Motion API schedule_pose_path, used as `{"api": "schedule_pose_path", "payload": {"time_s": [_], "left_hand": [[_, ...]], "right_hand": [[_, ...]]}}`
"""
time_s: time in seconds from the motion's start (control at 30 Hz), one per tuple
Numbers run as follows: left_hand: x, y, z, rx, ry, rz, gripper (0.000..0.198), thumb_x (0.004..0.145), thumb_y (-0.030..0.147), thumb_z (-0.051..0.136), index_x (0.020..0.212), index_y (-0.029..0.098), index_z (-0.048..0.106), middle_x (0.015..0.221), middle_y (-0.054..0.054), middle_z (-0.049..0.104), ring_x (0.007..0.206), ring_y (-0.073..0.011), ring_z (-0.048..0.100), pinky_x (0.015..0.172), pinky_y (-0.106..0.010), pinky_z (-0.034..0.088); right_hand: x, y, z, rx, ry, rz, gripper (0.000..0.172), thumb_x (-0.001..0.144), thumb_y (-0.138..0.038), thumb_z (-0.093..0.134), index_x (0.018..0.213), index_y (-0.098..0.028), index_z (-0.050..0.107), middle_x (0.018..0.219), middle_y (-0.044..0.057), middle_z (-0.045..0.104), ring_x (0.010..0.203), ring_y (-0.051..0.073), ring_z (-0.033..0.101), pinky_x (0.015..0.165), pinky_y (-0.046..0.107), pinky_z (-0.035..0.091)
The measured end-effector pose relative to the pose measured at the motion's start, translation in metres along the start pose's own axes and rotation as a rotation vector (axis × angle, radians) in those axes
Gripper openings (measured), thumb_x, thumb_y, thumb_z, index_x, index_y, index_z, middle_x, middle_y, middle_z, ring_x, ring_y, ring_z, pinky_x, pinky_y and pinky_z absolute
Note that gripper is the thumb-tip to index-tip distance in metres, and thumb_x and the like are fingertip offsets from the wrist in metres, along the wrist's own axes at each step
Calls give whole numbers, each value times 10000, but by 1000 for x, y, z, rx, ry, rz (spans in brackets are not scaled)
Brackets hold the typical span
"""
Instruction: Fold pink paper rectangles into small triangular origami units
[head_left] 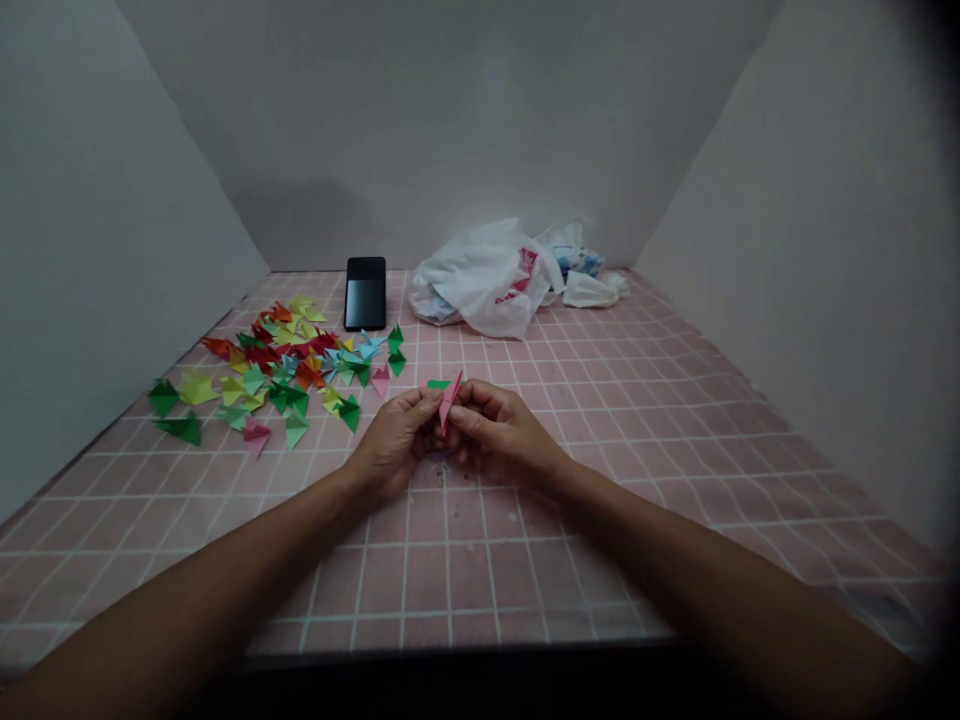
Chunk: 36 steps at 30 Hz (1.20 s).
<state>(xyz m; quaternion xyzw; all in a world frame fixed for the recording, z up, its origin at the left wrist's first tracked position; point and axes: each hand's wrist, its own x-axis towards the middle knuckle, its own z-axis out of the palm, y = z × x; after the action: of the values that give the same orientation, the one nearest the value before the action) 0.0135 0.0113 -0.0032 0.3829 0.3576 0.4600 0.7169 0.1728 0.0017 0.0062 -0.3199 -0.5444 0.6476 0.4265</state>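
Observation:
Between my two hands, a pink folded paper piece (451,400) stands on edge above the middle of the table. My left hand (399,432) pinches its left side with thumb and fingers. On the other side, the thumb and curled fingers of my right hand (501,425) press on it too. Just behind it shows a bit of green paper (438,384); whether it lies on the table or is held, I cannot tell. The lower fingers of both hands are partly hidden. To the left lies a spread of small folded paper pieces (289,398) in several colours.
A black phone (365,295) lies at the back, beyond the folded papers. Right of it sits a white plastic bag (487,280) with red print, beside a blue-and-white packet (576,260). A pink checked cloth (660,430) covers the table; pale walls enclose it.

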Motion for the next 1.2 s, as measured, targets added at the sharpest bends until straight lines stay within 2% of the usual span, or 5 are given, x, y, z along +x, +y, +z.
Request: {"api": "schedule_pose_path", "payload": {"time_s": [0.13, 0.3, 0.53, 0.7, 1.2], "left_hand": [[0, 0, 1, -38, -41, -25, 279, 782, 325, 794, 690, 132, 616, 579, 12, 581, 516, -89, 538, 521, -196, 463], [0, 2, 3, -42, -84, -64, 299, 787, 360, 791, 694, 134, 617, 591, 0, 594, 521, -110, 560, 528, -223, 489], [1, 0, -1, -72, -84, -87, 274, 809, 345, 770, 700, 135, 630, 608, -3, 606, 547, -111, 583, 550, -217, 497], [1, 0, -1, -107, -95, -98, 222, 810, 306, 773, 739, 131, 656, 601, 8, 603, 535, -100, 580, 546, -204, 503], [2, -1, -2, -116, -131, -105, 229, 836, 310, 749, 743, 120, 661, 596, -10, 631, 545, -119, 624, 565, -225, 544]], "right_hand": [[2, 2, -1, 71, -6, 3, 295, 820, -428, 753, 835, -198, 570, 726, -16, 670, 515, 70, 574, 470, 181, 482], [2, 2, -2, 67, -15, 8, 297, 829, -434, 749, 828, -199, 568, 700, -20, 672, 509, 76, 569, 461, 183, 476], [2, 4, -2, 96, -16, 21, 286, 832, -428, 747, 832, -202, 572, 674, -27, 670, 480, 71, 548, 436, 180, 434], [2, 4, -3, 109, -19, 32, 277, 804, -393, 771, 834, -201, 573, 695, -21, 686, 491, 74, 560, 443, 184, 444], [2, 3, -3, 118, -21, 51, 300, 791, -405, 777, 826, -196, 565, 663, -24, 684, 457, 68, 553, 422, 179, 439]]}}
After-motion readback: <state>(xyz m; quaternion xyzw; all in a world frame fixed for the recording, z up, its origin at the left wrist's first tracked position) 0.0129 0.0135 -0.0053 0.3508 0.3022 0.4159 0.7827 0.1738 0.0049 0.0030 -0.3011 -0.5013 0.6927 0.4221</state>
